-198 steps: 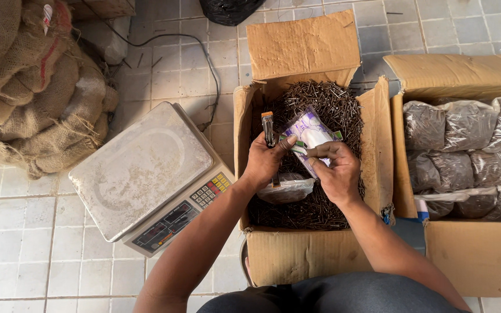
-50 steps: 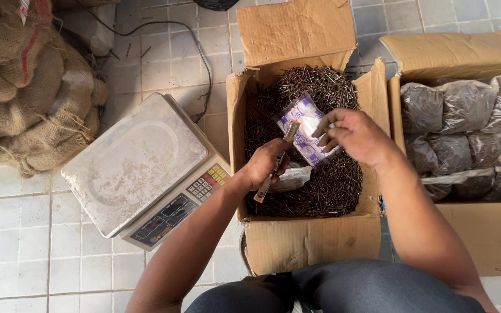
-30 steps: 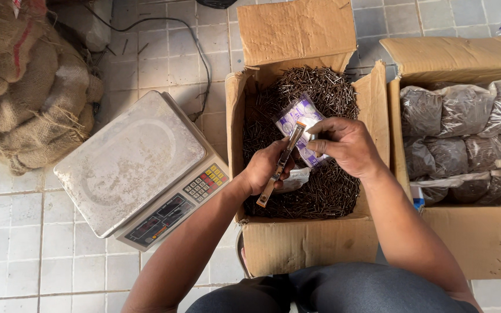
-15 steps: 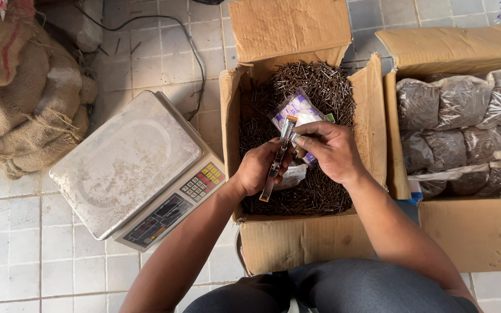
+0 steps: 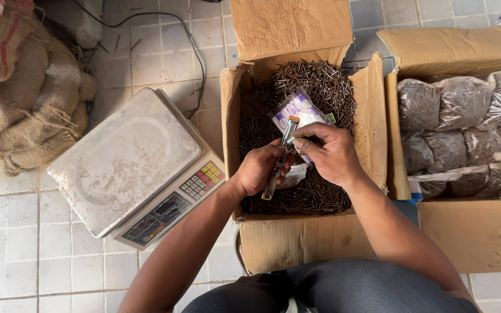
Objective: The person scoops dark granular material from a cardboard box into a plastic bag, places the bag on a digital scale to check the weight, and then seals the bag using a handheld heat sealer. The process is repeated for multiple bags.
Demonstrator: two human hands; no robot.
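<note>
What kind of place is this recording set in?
Probably a hardware shop's packing or storage area: an open box of loose nails, a weighing scale on the tiled floor, and a second box of filled bags beside it.

Left hand (image 5: 257, 170): curled into a loose fist, knuckles up, thumb side turned toward the other hand, fingers closed round a slim tool. Left forearm bare, running down and left toward the lower edge, wrist nearly straight. Right hand (image 5: 327, 152): back facing up, fingers bent and drawn together at the tips in a pinch just beside the left thumb. Right forearm bare, slanting down and right, wrist slightly flexed. Hands close together, nearly touching at the fingertips.
</note>
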